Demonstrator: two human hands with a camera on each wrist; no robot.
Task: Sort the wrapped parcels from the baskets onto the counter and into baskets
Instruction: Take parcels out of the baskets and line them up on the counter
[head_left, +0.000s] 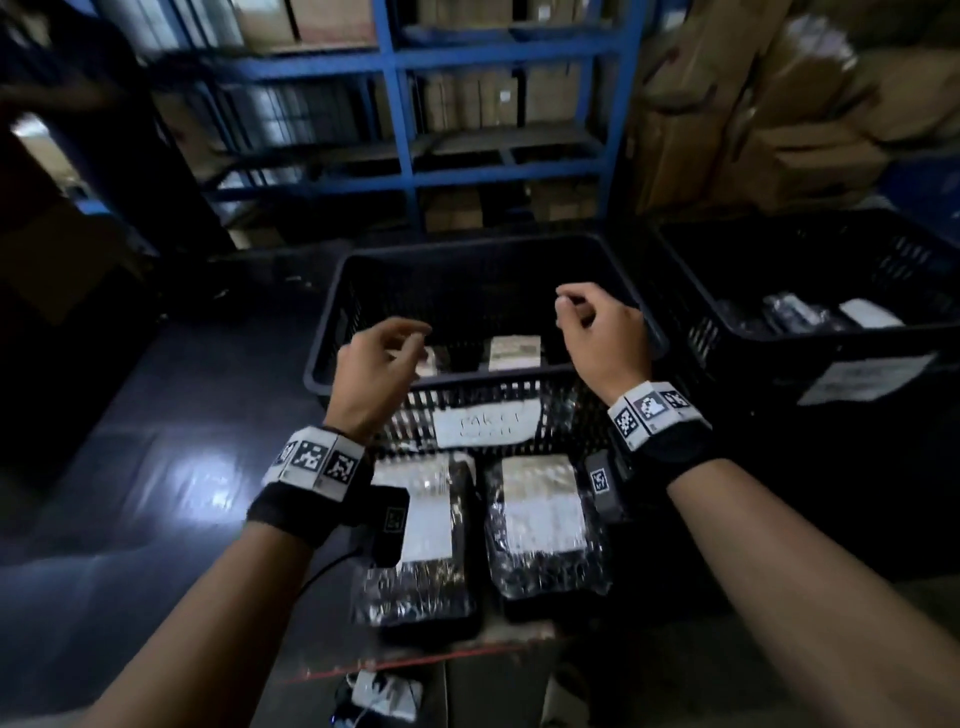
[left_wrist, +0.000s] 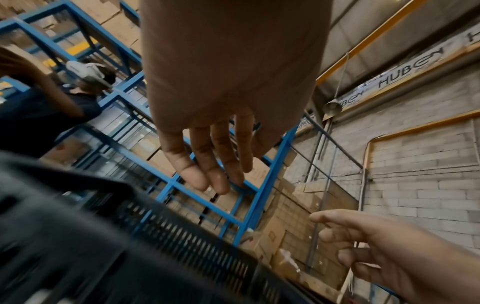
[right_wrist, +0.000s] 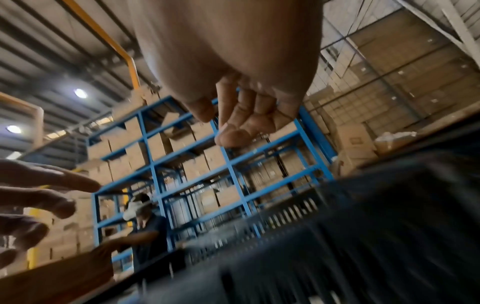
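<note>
A black slatted basket (head_left: 519, 387) stands in front of me on the dark counter, with two wrapped parcels (head_left: 514, 352) on its floor. Both my hands hover empty above its near rim. My left hand (head_left: 387, 345) hangs over the left side with loosely curled fingers (left_wrist: 207, 164). My right hand (head_left: 576, 312) is over the right side, fingers (right_wrist: 233, 123) loosely bent and holding nothing. Two black wrapped parcels with white labels lie side by side on the counter near me: one (head_left: 421, 540) on the left, one (head_left: 545, 525) on the right.
A second black basket (head_left: 831, 260) with wrapped parcels (head_left: 826, 312) stands to the right. Blue shelving (head_left: 405, 130) full of cardboard boxes rises behind. Another person (right_wrist: 145, 226) stands at the far left. The counter (head_left: 171, 426) stretches left, dark and glossy.
</note>
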